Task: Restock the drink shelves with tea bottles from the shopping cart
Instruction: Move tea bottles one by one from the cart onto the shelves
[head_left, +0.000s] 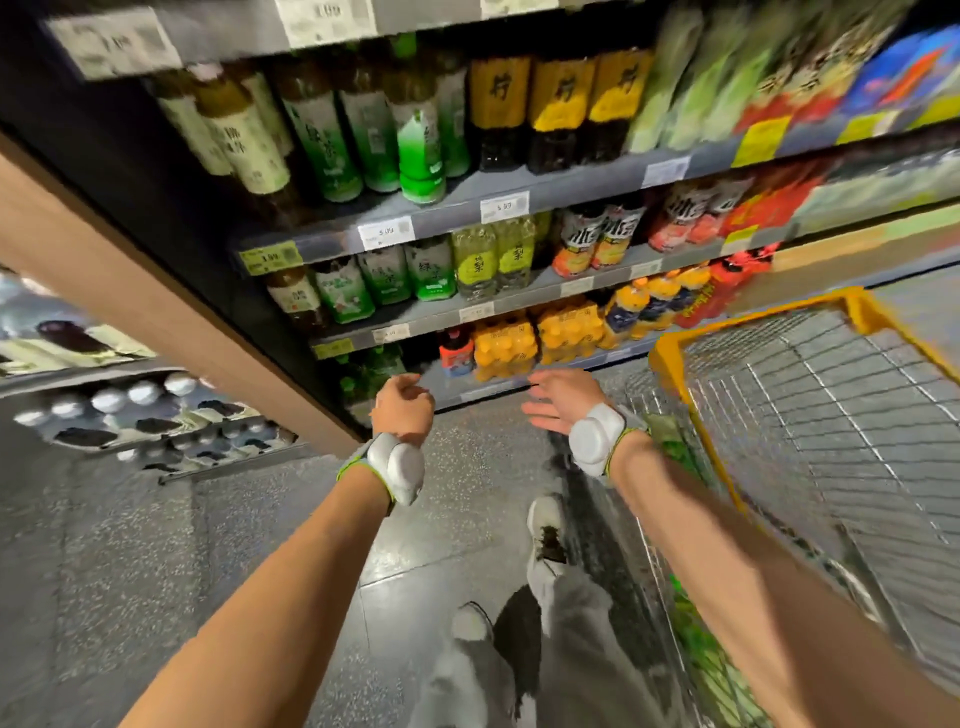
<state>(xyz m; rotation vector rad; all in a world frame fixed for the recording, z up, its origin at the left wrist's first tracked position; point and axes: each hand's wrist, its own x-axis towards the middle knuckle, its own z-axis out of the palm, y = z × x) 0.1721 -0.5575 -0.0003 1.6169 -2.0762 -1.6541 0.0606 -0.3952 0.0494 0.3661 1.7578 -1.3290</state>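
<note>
Grey drink shelves (457, 200) fill the upper half of the view, stocked with green-label tea bottles (418, 156), yellow-label bottles (561, 98) and orange drinks (506, 348). The shopping cart (810, 395), wire mesh with a yellow rim, stands at the right; green bottles (696, 639) show through its near side. My left hand (402, 408) hangs in front of the lowest shelf with loosely curled fingers and holds nothing. My right hand (563, 400) is beside the cart's left corner, fingers spread and empty. Both wrists carry white devices.
A brown side panel (156, 312) ends the shelf unit at the left. Beyond it a low rack (156, 415) holds white-capped bottles. My feet (545, 535) stand on the speckled grey floor (130, 561) between the shelves and the cart.
</note>
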